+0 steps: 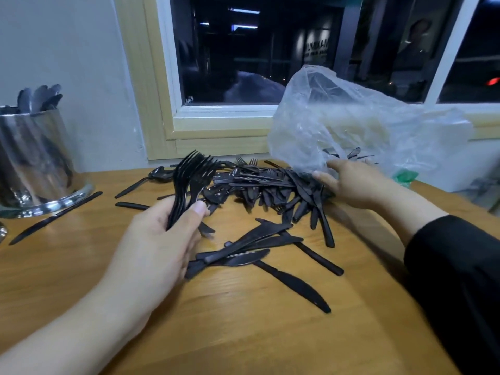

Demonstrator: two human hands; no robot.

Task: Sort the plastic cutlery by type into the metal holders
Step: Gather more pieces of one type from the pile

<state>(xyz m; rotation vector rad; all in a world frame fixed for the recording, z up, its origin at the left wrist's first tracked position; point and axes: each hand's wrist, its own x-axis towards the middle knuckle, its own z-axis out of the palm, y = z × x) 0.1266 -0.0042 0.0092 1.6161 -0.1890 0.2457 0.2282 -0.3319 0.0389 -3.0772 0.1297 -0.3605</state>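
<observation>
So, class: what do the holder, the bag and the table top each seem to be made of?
Holder: polished metal, by its mirror reflections. Bag: thin clear plastic film, see-through and crinkled. Table: wood or wood-look laminate, by its grain lines; which one cannot be told.

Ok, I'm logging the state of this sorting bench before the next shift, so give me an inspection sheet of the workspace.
Surface: wooden table, strewn with cutlery.
Job's things: black plastic cutlery pile at the middle; loose knives nearer; metal holder far left already holds spoons.
Clutter: clear plastic bag over the pile's right edge.
Grippers: left hand grips a bunch of forks; right hand reaches, fingers straight, under the bag.
Cables: nothing seen.
Surroundings: white wall and a dark window behind.
</observation>
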